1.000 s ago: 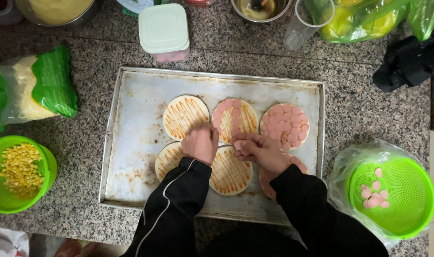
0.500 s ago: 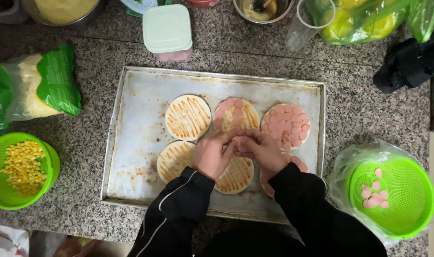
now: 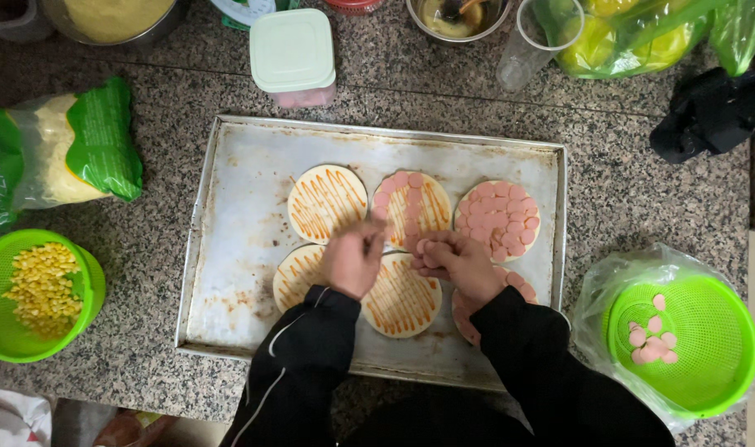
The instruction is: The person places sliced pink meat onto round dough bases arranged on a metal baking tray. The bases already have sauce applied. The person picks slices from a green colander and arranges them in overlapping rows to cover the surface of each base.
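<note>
While the left hand (image 3: 353, 258) pinches a sausage slice over the middle round (image 3: 411, 207) near the tray's (image 3: 228, 248) far edge, the right hand (image 3: 456, 263) beside it cups more pink slices (image 3: 427, 248) in curled fingers.

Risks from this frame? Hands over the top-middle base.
1. The right hand holds a stack of pink sausage slices; loosely gripped, some might drop onto the bare metal baking tray.
2. The left hand hovers low over the sauce-striped round dough base; it could smear the orange sauce.
</note>
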